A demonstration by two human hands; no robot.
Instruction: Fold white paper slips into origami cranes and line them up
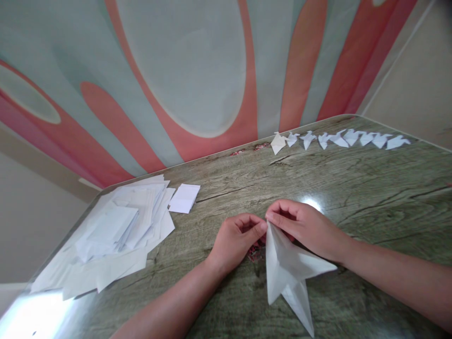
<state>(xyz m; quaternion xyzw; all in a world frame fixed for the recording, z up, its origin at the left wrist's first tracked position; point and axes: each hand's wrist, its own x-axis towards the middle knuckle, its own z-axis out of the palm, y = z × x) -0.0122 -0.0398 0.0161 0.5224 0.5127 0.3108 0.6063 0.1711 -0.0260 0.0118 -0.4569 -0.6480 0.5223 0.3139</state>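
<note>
A white folded paper figure (287, 268) with several pointed arms hangs above the near part of the table. My left hand (240, 235) pinches the figure's top tip from the left, thumb against forefinger. From the right, my right hand (303, 226) pinches the same tip, its fingers curled. The other points of the paper spread down and to the right, below my right hand. Part of a dark red patch on the tabletop shows behind my left fingertips.
White paper sheets (141, 245) lie in a loose pile at the left, beside a small stack of paper squares (184, 197). Several folded paper birds (351, 137) stand in a row along the back of the wood-grain table (226, 188). A patterned wall (268, 70) rises behind.
</note>
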